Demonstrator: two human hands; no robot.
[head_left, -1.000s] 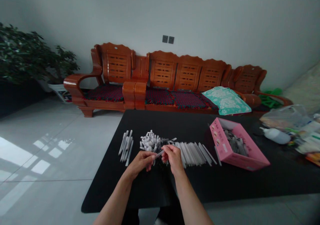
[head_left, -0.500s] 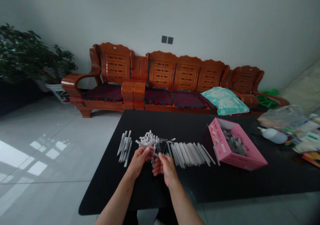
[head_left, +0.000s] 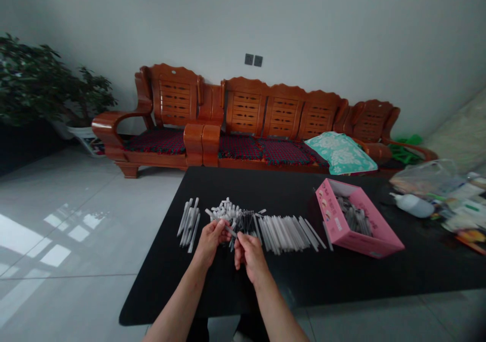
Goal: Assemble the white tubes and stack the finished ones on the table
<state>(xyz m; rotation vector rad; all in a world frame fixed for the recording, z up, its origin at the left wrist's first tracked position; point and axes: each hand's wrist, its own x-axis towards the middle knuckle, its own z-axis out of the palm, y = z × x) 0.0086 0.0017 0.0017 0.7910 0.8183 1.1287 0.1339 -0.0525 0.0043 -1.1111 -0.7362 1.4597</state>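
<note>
A slim greyish pen (head_left: 230,231) is pinched at one end by my left hand (head_left: 213,239) and at the other by my right hand (head_left: 249,252). Both hands hover just above the black table. Behind my left hand lies a heap of small white caps (head_left: 226,210). Thin dark rods (head_left: 247,221), perhaps refills, lie beside the caps, partly hidden by my hands. A row of pale tubes (head_left: 286,234), like pen barrels, spreads to the right of my right hand. Several white capped pens (head_left: 189,224) form a pile at the left.
A pink box (head_left: 364,242) of grey pieces stands on the black table (head_left: 330,281) at the right. Farther right are a white bottle (head_left: 413,205) and a plastic bag (head_left: 429,180). A wooden sofa (head_left: 246,109) stands behind the table.
My hands have shifted slightly left with the pen between them. My right fingers are more curled in than before.
</note>
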